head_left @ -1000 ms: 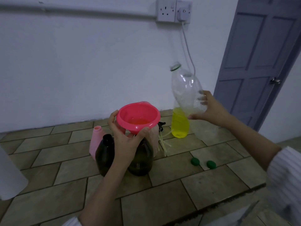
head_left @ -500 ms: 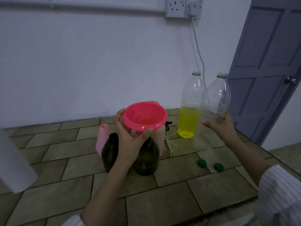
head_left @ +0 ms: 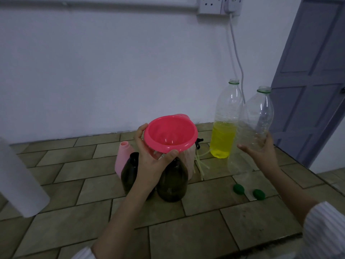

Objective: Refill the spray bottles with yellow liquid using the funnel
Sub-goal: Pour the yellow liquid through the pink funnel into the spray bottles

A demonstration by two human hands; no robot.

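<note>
My left hand [head_left: 149,163] grips the rim of a pink funnel [head_left: 170,136] that sits in the neck of a dark spray bottle [head_left: 172,182]. A second dark bottle [head_left: 128,172] stands just left of it, with a pink bottle [head_left: 121,157] behind. My right hand [head_left: 261,152] holds an empty clear plastic bottle [head_left: 252,128] upright, its base on or just above the counter. Behind it stands another clear bottle [head_left: 225,126], half full of yellow liquid.
Two green caps [head_left: 238,189] [head_left: 259,194] lie on the tiled counter [head_left: 196,230] near its right edge. Spray tubes [head_left: 200,165] and a black trigger head lie behind the funnel. A white cylinder [head_left: 20,184] stands at the left. A cable hangs from the wall socket [head_left: 219,5].
My right hand has carried the emptied clear bottle from its tilted position to upright and lowered it beside the half-full bottle. The liquid in the funnel has drained away. My left hand kept its hold.
</note>
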